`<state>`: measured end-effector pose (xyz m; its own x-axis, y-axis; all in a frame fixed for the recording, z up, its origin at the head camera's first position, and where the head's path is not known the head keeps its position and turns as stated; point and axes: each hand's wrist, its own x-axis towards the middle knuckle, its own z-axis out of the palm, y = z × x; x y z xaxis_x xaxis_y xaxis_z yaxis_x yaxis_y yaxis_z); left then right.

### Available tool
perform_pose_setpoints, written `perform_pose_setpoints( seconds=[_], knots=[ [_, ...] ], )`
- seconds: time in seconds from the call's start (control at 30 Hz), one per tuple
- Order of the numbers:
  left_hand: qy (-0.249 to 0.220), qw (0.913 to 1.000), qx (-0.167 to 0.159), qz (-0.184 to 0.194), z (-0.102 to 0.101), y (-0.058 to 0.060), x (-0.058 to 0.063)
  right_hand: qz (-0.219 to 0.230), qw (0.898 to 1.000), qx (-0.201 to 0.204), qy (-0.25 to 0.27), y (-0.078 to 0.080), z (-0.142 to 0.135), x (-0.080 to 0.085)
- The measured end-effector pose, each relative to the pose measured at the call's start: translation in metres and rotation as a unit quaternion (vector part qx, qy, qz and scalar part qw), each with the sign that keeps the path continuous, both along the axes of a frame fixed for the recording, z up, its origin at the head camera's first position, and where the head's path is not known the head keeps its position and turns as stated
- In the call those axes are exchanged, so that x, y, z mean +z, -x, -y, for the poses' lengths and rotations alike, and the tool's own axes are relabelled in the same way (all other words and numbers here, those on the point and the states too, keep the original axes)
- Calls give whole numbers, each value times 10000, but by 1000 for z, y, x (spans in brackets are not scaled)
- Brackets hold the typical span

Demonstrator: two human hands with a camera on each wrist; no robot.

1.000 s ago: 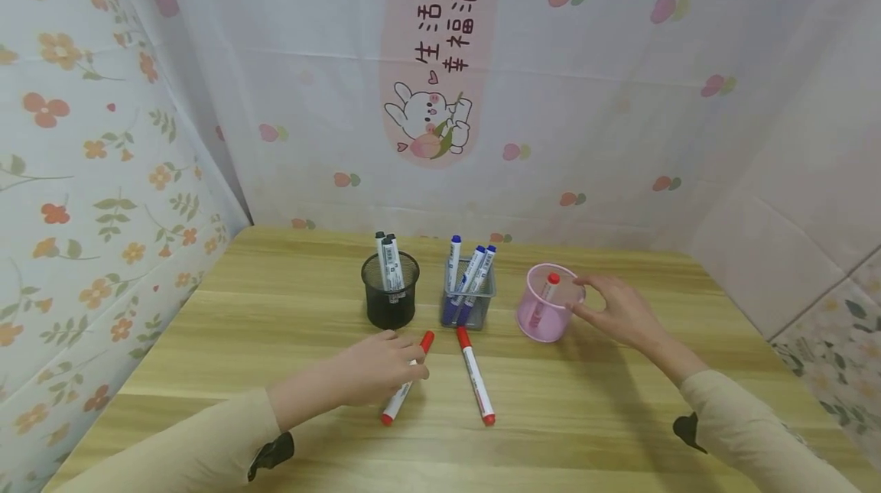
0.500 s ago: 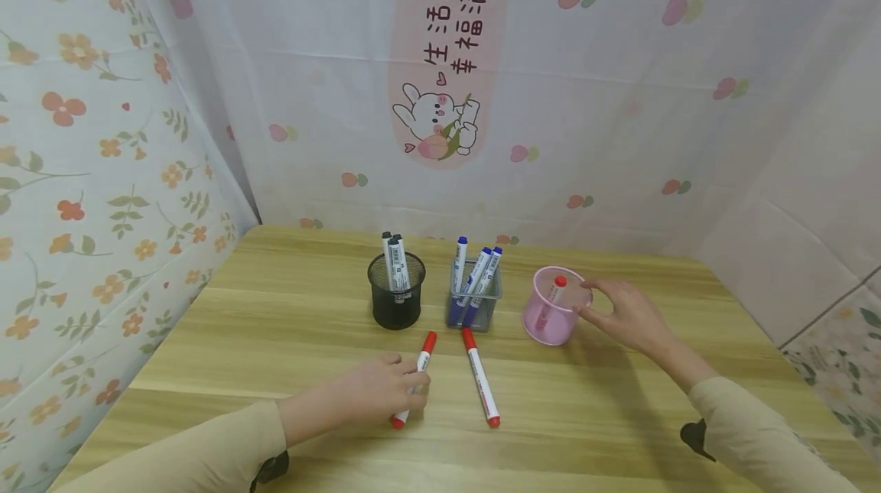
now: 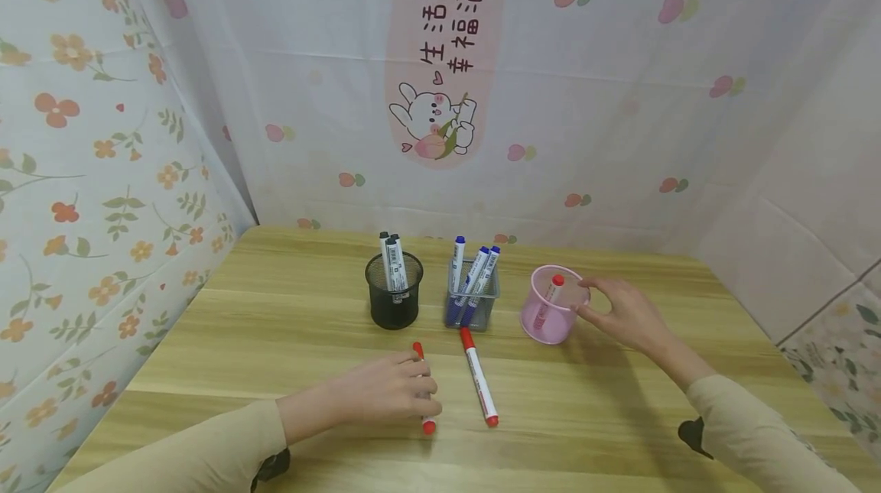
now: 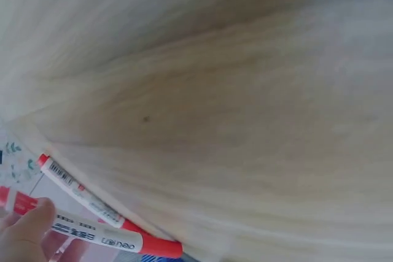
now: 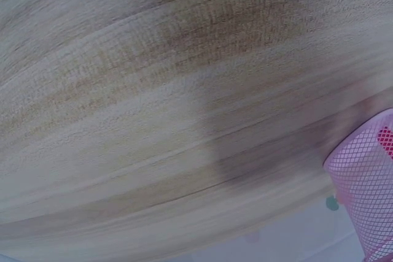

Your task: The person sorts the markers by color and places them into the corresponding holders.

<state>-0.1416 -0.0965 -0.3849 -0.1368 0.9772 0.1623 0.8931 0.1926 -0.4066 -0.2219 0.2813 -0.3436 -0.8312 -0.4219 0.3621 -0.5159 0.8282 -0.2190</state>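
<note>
My left hand (image 3: 385, 390) pinches a red-capped whiteboard marker (image 4: 101, 232) between thumb and fingers, low over the wooden table; in the head view the fingers cover its middle. To its right lies a second red marker (image 3: 480, 382), also behind the held one in the left wrist view. My right hand (image 3: 622, 313) grips the rim of a pink mesh pen holder (image 3: 560, 330) from the right. One red-capped marker (image 3: 554, 290) leans inside that holder. In the right wrist view only the pink mesh wall (image 5: 362, 182) shows, and the hand is out of sight.
A black round mesh holder (image 3: 394, 313) with black-capped markers (image 3: 394, 267) stands at back left. Beside it is a grey square mesh holder (image 3: 482, 316) with blue-capped markers (image 3: 459, 260). Patterned curtains (image 3: 310, 95) hang behind the wooden table (image 3: 275, 287) and at its sides.
My left hand has closed on the red marker and shifted slightly right; the marker has turned, its near end swinging right. The right hand stays at the pink holder's rim.
</note>
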Motion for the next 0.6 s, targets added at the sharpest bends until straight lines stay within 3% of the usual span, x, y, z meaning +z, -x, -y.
perform_pose_setpoints(
  seconds=[0.23, 0.6],
  knots=[
    [-712, 9965, -78, 435, -13, -1, 18, 35, 10000, -4, 3, 0, 0, 0],
    [-1480, 9781, -268, 1440, -35, -2, 37, -49, 10000, 15, 28, -1, 0, 0]
  ],
)
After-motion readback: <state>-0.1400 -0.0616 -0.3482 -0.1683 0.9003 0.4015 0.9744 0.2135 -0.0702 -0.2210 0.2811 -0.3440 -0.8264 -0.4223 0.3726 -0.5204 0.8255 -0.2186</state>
